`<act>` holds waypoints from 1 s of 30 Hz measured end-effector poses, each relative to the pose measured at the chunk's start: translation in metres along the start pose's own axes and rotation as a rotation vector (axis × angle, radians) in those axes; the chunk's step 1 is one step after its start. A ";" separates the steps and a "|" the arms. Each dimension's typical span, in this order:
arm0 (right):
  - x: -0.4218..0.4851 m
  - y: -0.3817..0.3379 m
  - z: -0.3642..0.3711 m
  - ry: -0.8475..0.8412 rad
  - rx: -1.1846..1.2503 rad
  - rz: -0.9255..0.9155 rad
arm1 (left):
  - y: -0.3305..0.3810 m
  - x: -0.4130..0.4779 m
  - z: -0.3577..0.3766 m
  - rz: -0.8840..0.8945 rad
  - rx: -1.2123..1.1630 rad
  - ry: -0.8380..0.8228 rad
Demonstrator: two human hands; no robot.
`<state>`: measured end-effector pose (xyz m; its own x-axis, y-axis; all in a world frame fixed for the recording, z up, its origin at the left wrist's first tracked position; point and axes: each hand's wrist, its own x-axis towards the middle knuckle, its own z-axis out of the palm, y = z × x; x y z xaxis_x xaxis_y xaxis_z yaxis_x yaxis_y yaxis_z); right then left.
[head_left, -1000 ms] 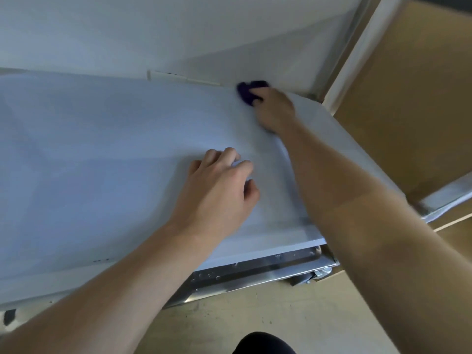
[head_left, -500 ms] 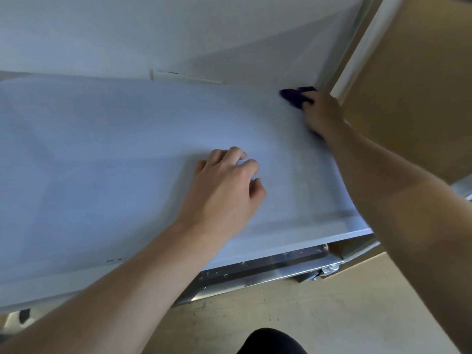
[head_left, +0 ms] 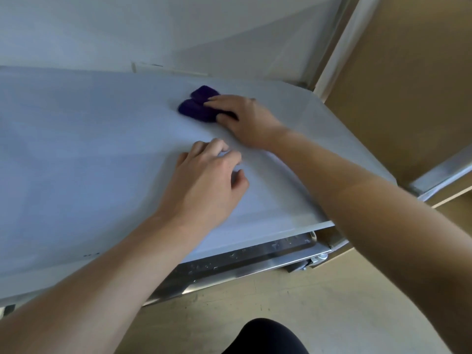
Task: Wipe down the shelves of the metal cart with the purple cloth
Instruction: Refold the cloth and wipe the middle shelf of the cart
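Head view. A pale, matte top shelf [head_left: 76, 149] of the metal cart is seen filling most of the frame, set against a white wall [head_left: 153, 26]. Below its near edge, 1 lower shelf [head_left: 255, 254] of bright steel is visible, speckled with drops or flecks, with a caster [head_left: 316, 259] at its right corner. A tan floor [head_left: 281, 297] is seen beneath, and a brown panel [head_left: 408, 85] stands at the right behind a white post [head_left: 339, 47].

The purple cloth [head_left: 198, 108] is found bunched on the far part of the top shelf, right of centre. It is held by the right hand [head_left: 245, 121], with fingers laid over it and the thumb tucked against its near edge. The left hand [head_left: 204, 185] is rested on the shelf just in front, fingers loosely bent, tips on the surface, nothing held.

Against the frame 0.5 s ago, the cloth and right hand are noted to have been drawn leftward from the far right corner beside the post. The left hand is found in much the same place.
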<state>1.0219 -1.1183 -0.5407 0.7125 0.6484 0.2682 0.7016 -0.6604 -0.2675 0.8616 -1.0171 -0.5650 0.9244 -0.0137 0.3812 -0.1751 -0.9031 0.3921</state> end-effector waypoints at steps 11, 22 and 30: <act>-0.008 0.088 -0.037 0.117 -0.129 0.614 | 0.002 0.000 0.002 0.002 0.007 0.008; -0.004 0.057 -0.026 0.074 -0.066 0.255 | 0.002 -0.001 0.002 0.022 0.020 0.019; -0.001 0.096 -0.043 0.094 -0.126 0.597 | 0.006 0.001 0.000 0.022 0.015 0.010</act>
<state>1.0886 -1.1989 -0.5273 0.9748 0.1200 0.1879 0.1714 -0.9425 -0.2868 0.8617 -1.0224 -0.5627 0.9167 -0.0294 0.3984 -0.1904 -0.9089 0.3710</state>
